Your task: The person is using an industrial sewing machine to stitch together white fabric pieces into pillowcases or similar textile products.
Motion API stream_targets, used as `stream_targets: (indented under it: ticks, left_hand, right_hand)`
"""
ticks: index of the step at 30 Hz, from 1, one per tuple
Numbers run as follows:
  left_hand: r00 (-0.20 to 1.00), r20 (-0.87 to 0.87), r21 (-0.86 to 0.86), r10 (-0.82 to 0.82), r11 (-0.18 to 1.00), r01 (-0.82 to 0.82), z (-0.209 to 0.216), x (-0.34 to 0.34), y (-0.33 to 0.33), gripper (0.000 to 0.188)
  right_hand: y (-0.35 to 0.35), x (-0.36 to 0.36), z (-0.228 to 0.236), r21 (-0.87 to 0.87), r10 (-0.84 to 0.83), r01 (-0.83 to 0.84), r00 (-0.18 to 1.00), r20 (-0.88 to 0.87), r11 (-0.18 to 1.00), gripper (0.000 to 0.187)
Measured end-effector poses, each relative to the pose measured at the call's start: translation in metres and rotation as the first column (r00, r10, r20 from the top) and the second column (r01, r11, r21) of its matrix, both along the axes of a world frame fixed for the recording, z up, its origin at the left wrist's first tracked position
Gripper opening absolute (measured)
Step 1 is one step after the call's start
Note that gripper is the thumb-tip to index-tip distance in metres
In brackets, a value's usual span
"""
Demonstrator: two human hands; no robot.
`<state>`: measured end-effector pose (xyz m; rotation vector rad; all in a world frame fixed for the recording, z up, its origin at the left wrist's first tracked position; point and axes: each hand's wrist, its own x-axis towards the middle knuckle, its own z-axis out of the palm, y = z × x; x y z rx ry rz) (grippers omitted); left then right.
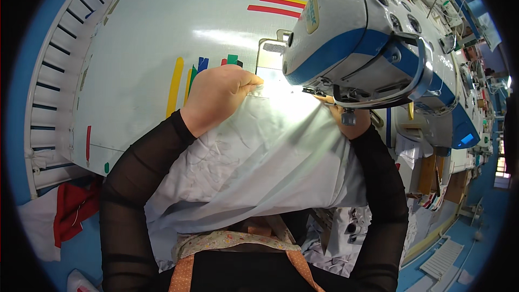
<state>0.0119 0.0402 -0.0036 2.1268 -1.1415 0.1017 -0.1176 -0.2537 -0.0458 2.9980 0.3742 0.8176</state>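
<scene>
Cloth [265,151], white, lies in the head view on the table [135,43], between the two forearms, and falls over the front toward the lap. Its far edge goes roughly crosswise, from the left fingertips toward the right ones, and passes close by the lower part of the sewing machine [340,38]; strong light hides the exact contact. Left hand [215,96] is narrow, pinching this edge between thumb and fingers, to the left of the machine. Right hand [361,124] is partly covered by the machine; its fingertips seem to be at the cloth, but whether they grip I cannot tell. I judge that this edge-to-machine relation matters most, and the right fingertips look nearer.
</scene>
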Motion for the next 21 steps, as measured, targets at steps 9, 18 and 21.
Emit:
stream_targets:
  ticks: [9, 18, 21]
  left_hand:
    - [0.987, 0.141, 0.098, -0.075, 0.993, 0.061, 0.011, 0.002, -0.001, 0.011]
    - [0.862, 0.241, 0.08, -0.446, 0.894, 0.44, 0.007, -0.011, -0.013, 0.023]
    - [0.867, 0.253, 0.086, -0.43, 0.902, 0.422, 0.005, -0.012, -0.015, 0.023]
  right_hand:
    - [-0.009, 0.002, -0.013, 0.056, -0.024, 0.024, 1.0, 0.002, 0.998, 0.008]
    - [0.0, -0.001, 0.005, 0.27, 0.053, -0.014, 0.989, -0.139, 0.963, 0.025]
    - [-0.001, -0.002, 0.002, 0.364, 0.095, -0.013, 0.973, -0.209, 0.931, 0.027]
